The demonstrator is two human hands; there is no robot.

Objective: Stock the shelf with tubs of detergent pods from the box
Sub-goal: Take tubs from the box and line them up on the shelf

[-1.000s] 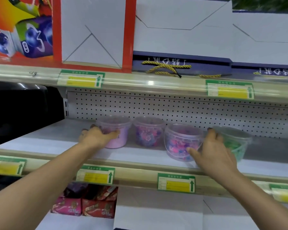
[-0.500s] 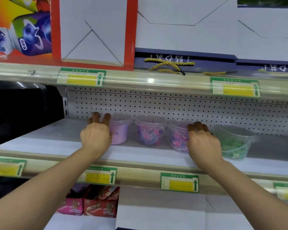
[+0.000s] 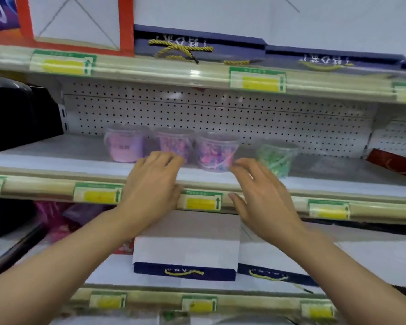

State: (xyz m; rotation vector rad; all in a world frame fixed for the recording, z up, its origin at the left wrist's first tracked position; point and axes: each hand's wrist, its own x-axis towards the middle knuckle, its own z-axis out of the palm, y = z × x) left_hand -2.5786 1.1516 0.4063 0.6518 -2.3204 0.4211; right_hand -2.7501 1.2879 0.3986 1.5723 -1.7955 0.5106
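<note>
**Four tubs in a row on the middle shelf, my hands free in front of them**

My left hand (image 3: 151, 184) hangs over the front lip of the shelf (image 3: 56, 158), fingers loosely spread and holding nothing; its fingertips sit just in front of the second tub (image 3: 174, 143), though I cannot tell whether they touch it. My right hand (image 3: 260, 195) is beside it, also empty, fingers relaxed and fanned, thumb low by the shelf edge. Its fingertips reach close to the third tub (image 3: 217, 152), and the blur hides any contact. The two hands are apart, with a gap between them.

The tubs of detergent pods stand upright in a line toward the back of the shelf, before the pegboard wall (image 3: 220, 113). From the left: a pale purple tub (image 3: 124, 144), then two clear tubs with pink and purple pods close together, then a tub with green pods (image 3: 277, 158) set a little apart to the right.

Yellow-and-green price tags (image 3: 202, 201) run along the shelf rail. On the shelf below lie white bags with dark blue trim (image 3: 185, 259). A red item (image 3: 394, 163) rests at the far right.
</note>
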